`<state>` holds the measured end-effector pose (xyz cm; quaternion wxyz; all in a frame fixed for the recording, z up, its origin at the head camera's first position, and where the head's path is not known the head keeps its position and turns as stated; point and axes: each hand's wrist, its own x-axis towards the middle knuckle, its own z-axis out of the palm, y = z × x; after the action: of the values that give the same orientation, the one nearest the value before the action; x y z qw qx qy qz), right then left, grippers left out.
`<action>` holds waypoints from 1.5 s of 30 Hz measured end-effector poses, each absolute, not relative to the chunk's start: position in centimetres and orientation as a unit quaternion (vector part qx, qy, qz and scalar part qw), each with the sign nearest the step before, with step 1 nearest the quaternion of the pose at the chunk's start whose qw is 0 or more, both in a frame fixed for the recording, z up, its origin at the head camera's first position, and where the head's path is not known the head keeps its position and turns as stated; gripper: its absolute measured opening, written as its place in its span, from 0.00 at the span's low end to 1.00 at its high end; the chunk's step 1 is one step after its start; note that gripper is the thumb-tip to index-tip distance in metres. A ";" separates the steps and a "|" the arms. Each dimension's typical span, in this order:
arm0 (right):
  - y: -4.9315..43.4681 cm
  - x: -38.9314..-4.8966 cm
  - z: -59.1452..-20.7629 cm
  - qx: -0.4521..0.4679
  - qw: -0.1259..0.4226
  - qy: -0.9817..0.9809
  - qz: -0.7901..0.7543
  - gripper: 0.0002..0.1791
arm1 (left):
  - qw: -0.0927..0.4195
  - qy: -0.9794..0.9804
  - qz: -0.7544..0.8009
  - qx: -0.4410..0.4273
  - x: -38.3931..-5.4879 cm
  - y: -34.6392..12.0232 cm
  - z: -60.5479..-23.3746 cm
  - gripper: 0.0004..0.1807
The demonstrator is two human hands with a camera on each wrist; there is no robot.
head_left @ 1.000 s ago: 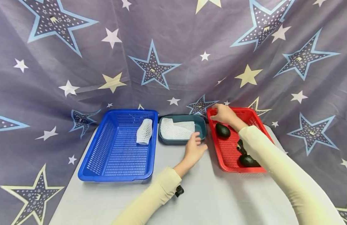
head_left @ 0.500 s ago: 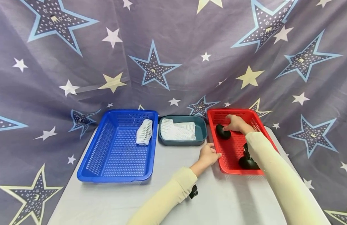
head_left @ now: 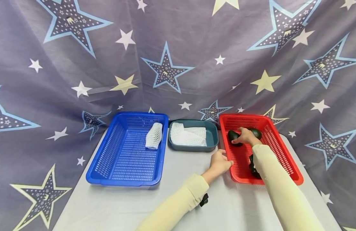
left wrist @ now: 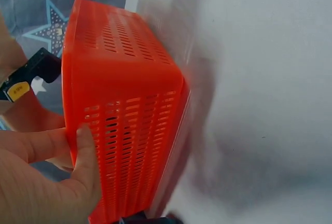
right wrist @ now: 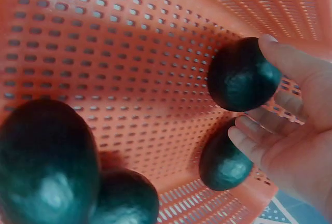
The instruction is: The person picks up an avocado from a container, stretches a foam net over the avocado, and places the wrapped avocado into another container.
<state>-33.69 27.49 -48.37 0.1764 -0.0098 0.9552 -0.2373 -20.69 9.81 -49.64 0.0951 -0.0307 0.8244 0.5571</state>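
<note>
My left hand point(head_left: 220, 163) grips the near left rim of the red basket point(left wrist: 124, 73); in the left wrist view the thumb lies on the outer wall. Inside the basket, my right hand point(head_left: 247, 137) holds a dark green avocado point(right wrist: 241, 73) between thumb and fingers, its fingertips partly hidden behind it. Another avocado point(right wrist: 225, 156) lies close beside those fingers. Two more dark avocados, a large one point(right wrist: 49, 167) and one partly behind it point(right wrist: 127, 198), show in the right wrist view; the right sleeve covers most of that area in the head view.
A dark green tray point(head_left: 192, 148) with white foam net sleeves point(head_left: 192, 135) stands between the baskets. At left is a blue basket point(head_left: 123, 183) holding one item in a white foam net point(head_left: 154, 136). A star-patterned curtain point(head_left: 172, 25) hangs behind the white table point(head_left: 120, 208).
My left hand has moved right, from beside the green tray to the red basket's rim. My right hand has come from the basket's far left corner onto an avocado. The head view has shifted slightly.
</note>
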 end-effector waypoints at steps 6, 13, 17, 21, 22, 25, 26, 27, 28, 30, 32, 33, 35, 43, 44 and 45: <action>28.1 -33.2 -49.5 -0.001 0.171 0.953 -0.249 0.47 | 0.096 0.831 0.547 -0.031 -20.6 10.3 -49.9 0.25; 28.1 -32.8 -49.8 0.005 0.167 0.950 -0.262 0.45 | 0.098 0.830 0.549 -0.027 -20.4 10.4 -49.8 0.24; 28.1 -32.6 -49.8 0.012 0.168 0.949 -0.265 0.46 | 0.099 0.828 0.551 -0.028 -20.3 10.5 -49.7 0.24; 28.2 -32.5 -49.8 0.011 0.165 0.950 -0.265 0.47 | 0.098 0.827 0.554 -0.029 -20.2 10.6 -49.8 0.24; 28.2 -32.5 -49.9 0.010 0.165 0.950 -0.266 0.47 | 0.097 0.826 0.555 -0.028 -20.1 10.6 -49.8 0.23; 28.3 -32.5 -50.0 0.009 0.166 0.949 -0.266 0.48 | 0.094 0.824 0.559 -0.024 -20.1 10.6 -49.7 0.23; 28.3 -32.5 -50.1 0.010 0.166 0.949 -0.268 0.48 | 0.094 0.824 0.559 -0.023 -20.1 10.6 -49.7 0.23; 28.3 -32.5 -50.1 0.011 0.166 0.949 -0.269 0.47 | 0.093 0.823 0.560 -0.022 -20.1 10.6 -49.7 0.23; 28.3 -32.5 -50.2 0.011 0.166 0.948 -0.270 0.47 | 0.093 0.823 0.560 -0.021 -20.1 10.6 -49.7 0.23; 28.3 -32.5 -50.3 0.009 0.163 0.948 -0.274 0.46 | 0.092 0.824 0.559 -0.021 -20.1 10.6 -49.7 0.23; 28.3 -32.5 -50.4 0.005 0.156 0.947 -0.280 0.46 | 0.091 0.825 0.558 -0.021 -20.1 10.6 -49.7 0.23; 28.3 -32.6 -50.4 0.000 0.152 0.948 -0.281 0.46 | 0.091 0.825 0.558 -0.022 -20.1 10.5 -49.7 0.23; 28.4 -32.6 -50.4 -0.009 0.139 0.949 -0.282 0.46 | 0.090 0.824 0.559 -0.023 -20.2 10.4 -49.8 0.23; 28.1 -32.4 -48.6 -0.030 0.080 0.944 -0.317 0.42 | 0.083 0.822 0.563 -0.023 -20.5 10.2 -50.3 0.23; 28.0 -32.3 -48.4 -0.029 0.072 0.939 -0.334 0.42 | 0.084 0.822 0.563 -0.025 -20.5 10.2 -50.3 0.24; 27.9 -32.3 -48.1 -0.030 0.062 0.934 -0.350 0.41 | 0.083 0.822 0.562 -0.024 -20.5 10.1 -50.4 0.24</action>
<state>-32.30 27.91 -48.14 0.0621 -0.0300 0.9341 -0.3502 -20.53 10.13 -50.38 0.0828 -0.0245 0.8223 0.5625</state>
